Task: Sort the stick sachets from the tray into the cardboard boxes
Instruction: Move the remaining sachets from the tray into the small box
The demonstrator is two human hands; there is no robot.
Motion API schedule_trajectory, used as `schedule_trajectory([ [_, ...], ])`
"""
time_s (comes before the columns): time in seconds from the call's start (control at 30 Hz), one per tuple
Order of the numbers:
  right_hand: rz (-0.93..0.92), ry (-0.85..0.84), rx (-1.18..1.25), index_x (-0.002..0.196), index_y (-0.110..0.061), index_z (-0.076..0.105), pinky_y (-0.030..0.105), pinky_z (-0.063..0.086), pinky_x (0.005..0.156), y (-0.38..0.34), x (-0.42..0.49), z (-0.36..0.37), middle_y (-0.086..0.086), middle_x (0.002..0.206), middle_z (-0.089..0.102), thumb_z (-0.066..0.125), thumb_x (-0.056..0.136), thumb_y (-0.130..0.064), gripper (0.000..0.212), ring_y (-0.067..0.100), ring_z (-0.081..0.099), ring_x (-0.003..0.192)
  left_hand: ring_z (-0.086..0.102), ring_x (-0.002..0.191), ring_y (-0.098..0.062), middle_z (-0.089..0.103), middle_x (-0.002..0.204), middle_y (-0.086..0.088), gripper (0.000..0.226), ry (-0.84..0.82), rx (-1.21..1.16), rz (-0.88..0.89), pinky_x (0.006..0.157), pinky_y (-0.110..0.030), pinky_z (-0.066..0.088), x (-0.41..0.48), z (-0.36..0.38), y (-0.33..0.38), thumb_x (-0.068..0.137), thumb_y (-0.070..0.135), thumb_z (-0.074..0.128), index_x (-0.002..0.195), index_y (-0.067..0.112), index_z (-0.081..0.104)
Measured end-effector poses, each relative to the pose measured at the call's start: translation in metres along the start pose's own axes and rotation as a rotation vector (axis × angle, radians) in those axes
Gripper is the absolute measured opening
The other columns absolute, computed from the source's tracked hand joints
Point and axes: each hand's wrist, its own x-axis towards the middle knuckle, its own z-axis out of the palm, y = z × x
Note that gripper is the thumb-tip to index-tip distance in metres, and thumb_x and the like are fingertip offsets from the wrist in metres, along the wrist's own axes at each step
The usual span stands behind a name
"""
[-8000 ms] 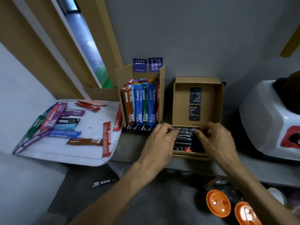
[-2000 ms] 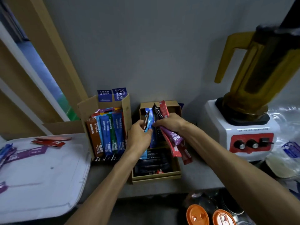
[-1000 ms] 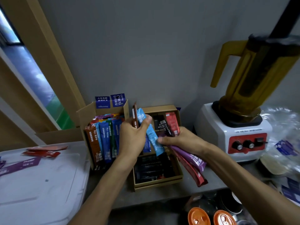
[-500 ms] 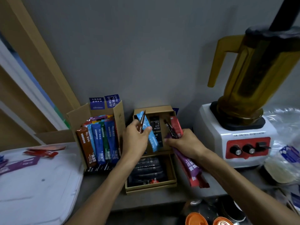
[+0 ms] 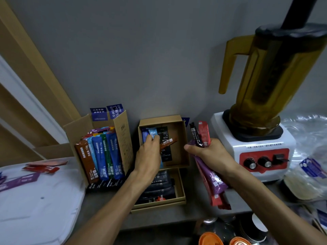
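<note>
Two cardboard boxes stand against the grey wall. The left box (image 5: 123, 131) is packed with upright coloured stick sachets (image 5: 100, 156). The right box (image 5: 180, 138) leans upright on its base, with dark sachets (image 5: 157, 190) lying in the lower part. My left hand (image 5: 148, 156) is inside the right box, holding blue sachets (image 5: 150, 135) against its left wall and a brown sachet (image 5: 169, 142) that sticks out to the right. My right hand (image 5: 208, 152) grips a bundle of purple, red and black sachets (image 5: 210, 179) just right of the box. The white tray (image 5: 40, 200) at left holds a few red and purple sachets (image 5: 42, 167).
A blender (image 5: 254, 138) with an amber jug and white and red base stands right of the boxes. Plastic bags (image 5: 307, 170) lie at far right. Orange lids (image 5: 210, 239) and cups sit below the counter edge. A wooden frame runs up the left.
My left hand has carried the blue and brown sachets into the right box, against its left wall. My right hand with its bundle has shifted right, out of the box.
</note>
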Motion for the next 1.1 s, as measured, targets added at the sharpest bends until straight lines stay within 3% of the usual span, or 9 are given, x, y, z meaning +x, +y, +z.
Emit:
schedule_trajectory([
  [0.1, 0.003, 0.005, 0.002, 0.086, -0.017, 0.067, 0.022, 0.049, 0.058, -0.002, -0.003, -0.001, -0.001, 0.066, 0.068, 0.075, 0.086, -0.034, 0.019, 0.011, 0.065, 0.056, 0.064, 0.098, -0.023, 0.053, 0.116, -0.004, 0.032, -0.026, -0.010, -0.034, 0.075, -0.031, 0.055, 0.000, -0.002, 0.000, 0.090, 0.006, 0.065, 0.120, 0.013, 0.054],
  [0.2, 0.002, 0.005, 0.020, 0.085, -0.018, 0.067, 0.021, 0.049, 0.058, -0.003, -0.007, -0.004, 0.000, 0.068, 0.068, 0.074, 0.087, -0.033, 0.017, 0.011, 0.065, 0.058, 0.053, 0.088, -0.007, 0.049, 0.105, 0.006, 0.026, -0.057, -0.322, -0.149, 0.066, -0.014, 0.041, -0.002, -0.011, 0.004, 0.095, 0.034, 0.062, 0.113, 0.020, 0.050],
  [0.3, 0.014, -0.010, 0.011, 0.086, -0.017, 0.066, 0.021, 0.050, 0.058, -0.002, -0.010, -0.006, 0.000, 0.068, 0.067, 0.074, 0.087, -0.033, 0.019, 0.011, 0.065, 0.058, 0.051, 0.078, -0.012, 0.052, 0.089, 0.000, 0.027, -0.070, -0.899, -0.394, 0.070, -0.025, 0.043, -0.004, -0.022, 0.010, 0.102, 0.042, 0.039, 0.103, 0.021, 0.055],
  [0.4, 0.026, -0.021, 0.014, 0.088, -0.015, 0.065, 0.021, 0.050, 0.055, -0.003, -0.011, -0.007, -0.001, 0.066, 0.067, 0.074, 0.086, -0.034, 0.021, 0.011, 0.065, 0.055, 0.055, 0.084, -0.012, 0.059, 0.091, -0.001, 0.026, 0.034, -1.129, -0.515, 0.084, -0.032, 0.045, -0.001, -0.028, 0.010, 0.105, 0.028, 0.038, 0.109, 0.017, 0.062],
  [0.47, 0.025, -0.021, 0.017, 0.088, -0.013, 0.065, 0.018, 0.050, 0.052, -0.004, -0.013, -0.008, 0.000, 0.065, 0.066, 0.074, 0.086, -0.034, 0.022, 0.010, 0.065, 0.052, 0.062, 0.093, -0.012, 0.064, 0.100, -0.001, 0.021, -0.002, -1.146, -0.502, 0.085, -0.033, 0.050, -0.002, -0.031, 0.010, 0.104, 0.027, 0.046, 0.116, 0.018, 0.061],
  [0.53, 0.021, -0.018, 0.019, 0.087, -0.014, 0.065, 0.015, 0.050, 0.049, -0.006, -0.014, -0.008, 0.001, 0.066, 0.066, 0.074, 0.086, -0.033, 0.021, 0.009, 0.064, 0.051, 0.066, 0.096, -0.011, 0.068, 0.104, 0.002, 0.012, -0.008, -1.170, -0.485, 0.080, -0.031, 0.053, -0.003, -0.032, 0.008, 0.100, 0.024, 0.057, 0.110, 0.026, 0.062],
  [0.73, 0.018, -0.008, -0.023, 0.091, -0.014, 0.064, 0.015, 0.047, 0.050, -0.007, -0.018, -0.010, 0.001, 0.070, 0.067, 0.074, 0.085, -0.037, 0.025, 0.008, 0.065, 0.052, 0.068, 0.096, -0.010, 0.070, 0.104, 0.004, 0.021, 0.000, -1.126, -0.470, 0.077, -0.028, 0.056, -0.006, -0.037, 0.005, 0.091, 0.021, 0.068, 0.112, 0.020, 0.066],
  [0.93, 0.015, 0.002, 0.004, 0.091, -0.011, 0.065, 0.017, 0.049, 0.051, -0.006, -0.021, -0.012, 0.004, 0.070, 0.068, 0.075, 0.084, -0.037, 0.029, 0.010, 0.066, 0.053, 0.071, 0.085, -0.004, 0.072, 0.093, 0.005, 0.003, 0.258, -0.829, -0.397, 0.071, -0.024, 0.058, -0.009, -0.040, -0.012, 0.095, 0.025, 0.063, 0.097, 0.024, 0.065],
  [1.1, 0.009, 0.005, 0.001, 0.094, -0.011, 0.066, 0.021, 0.047, 0.056, -0.007, -0.020, -0.014, 0.007, 0.076, 0.070, 0.074, 0.084, -0.039, 0.030, 0.016, 0.068, 0.061, 0.068, 0.085, -0.003, 0.069, 0.093, 0.007, 0.005, 0.100, -0.701, -0.346, 0.064, -0.016, 0.052, -0.005, -0.031, -0.006, 0.097, 0.022, 0.060, 0.099, 0.023, 0.065],
])
